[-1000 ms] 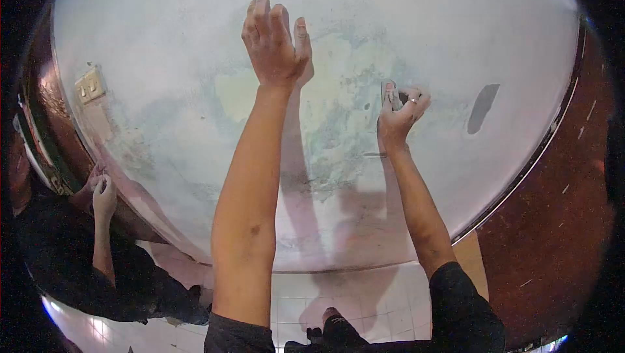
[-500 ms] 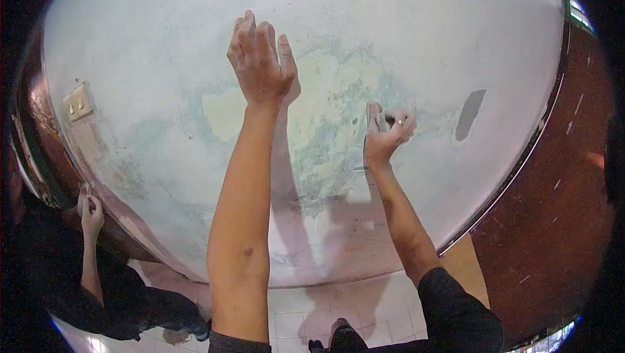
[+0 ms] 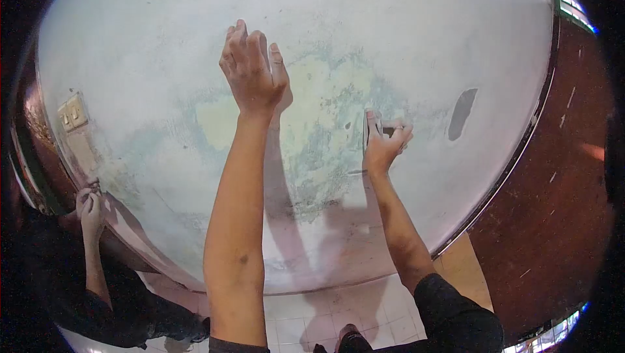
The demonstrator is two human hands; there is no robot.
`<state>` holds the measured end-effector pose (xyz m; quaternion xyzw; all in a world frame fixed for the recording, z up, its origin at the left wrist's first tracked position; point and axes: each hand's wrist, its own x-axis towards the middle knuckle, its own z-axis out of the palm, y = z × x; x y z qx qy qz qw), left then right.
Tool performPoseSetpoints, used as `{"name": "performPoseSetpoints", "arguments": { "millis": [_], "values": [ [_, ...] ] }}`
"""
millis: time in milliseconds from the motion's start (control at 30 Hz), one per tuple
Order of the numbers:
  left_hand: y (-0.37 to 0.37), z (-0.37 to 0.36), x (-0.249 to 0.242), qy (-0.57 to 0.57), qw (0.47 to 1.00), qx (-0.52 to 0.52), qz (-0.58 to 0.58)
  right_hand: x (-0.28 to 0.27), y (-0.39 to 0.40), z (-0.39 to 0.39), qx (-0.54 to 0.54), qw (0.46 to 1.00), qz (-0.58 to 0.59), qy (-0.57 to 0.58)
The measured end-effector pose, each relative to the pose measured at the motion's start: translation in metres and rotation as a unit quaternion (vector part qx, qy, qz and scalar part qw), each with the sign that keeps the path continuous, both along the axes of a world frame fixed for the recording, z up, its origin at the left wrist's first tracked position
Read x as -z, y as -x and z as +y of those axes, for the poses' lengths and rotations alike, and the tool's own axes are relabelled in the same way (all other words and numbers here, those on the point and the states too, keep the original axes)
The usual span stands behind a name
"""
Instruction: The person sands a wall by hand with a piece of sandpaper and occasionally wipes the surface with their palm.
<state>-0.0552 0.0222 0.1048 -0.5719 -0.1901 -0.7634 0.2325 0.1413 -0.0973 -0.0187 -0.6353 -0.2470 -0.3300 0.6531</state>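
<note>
- Your left hand (image 3: pixel 252 73) lies flat against the wall (image 3: pixel 403 21), fingers spread wide and holding nothing; by its pose it seems to serve as a brace, steadying you while the other arm works.
- Your right hand (image 3: pixel 383 141) is closed around a small scraper (image 3: pixel 366 130), thumb up along its back and the fingers curled over the handle, so the blade meets the plaster edge-on and close to the surface.
- The scraper sits on the wall just right of the patch of stripped paint (image 3: pixel 325 125), at the border where greenish and yellowish layers show through the white coat. Holding it at that border puts the edge under paint that is already lifting.
- A dark bare spot (image 3: pixel 461 113) lies further right, well apart from the blade.
- At the lower left another person's hands (image 3: pixel 88 203) are pressed to the same wall near the door frame, below a light switch (image 3: pixel 71 113); they are well apart from yours.
- The tiled floor (image 3: pixel 306 307) shows beneath your arms.
</note>
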Motion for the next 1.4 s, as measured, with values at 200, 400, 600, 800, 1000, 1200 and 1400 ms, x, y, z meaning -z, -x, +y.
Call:
{"name": "performPoseSetpoints", "arguments": {
  "millis": [200,400,600,800,1000,1200,1400],
  "values": [
    [0.001,0.002,0.004,0.013,1.0,-0.017,0.015,-0.02,-0.009,-0.015,-0.064,0.996,0.063,0.022],
    [0.0,0.002,0.002,0.012,1.0,-0.007,0.005,-0.015,-0.002,-0.009,-0.031,0.999,0.032,0.014],
    [0.001,0.002,0.002,0.005,1.0,0.0,-0.004,-0.039,0.004,0.0,0.013,1.0,0.015,-0.014],
    [0.0,0.004,-0.001,-0.001,1.0,-0.017,-0.006,0.014,0.008,-0.003,-0.059,0.998,-0.001,-0.037],
    [-0.001,0.002,0.001,0.0,1.0,-0.03,-0.003,-0.039,0.006,0.003,-0.007,0.998,-0.044,-0.051],
    [-0.001,0.0,-0.002,0.008,0.999,-0.036,-0.009,-0.016,-0.006,0.017,-0.003,0.991,-0.101,-0.087],
    [-0.002,0.003,-0.001,0.007,0.999,-0.041,-0.006,-0.046,0.003,0.002,0.011,0.996,-0.089,-0.029]
  ]
}}
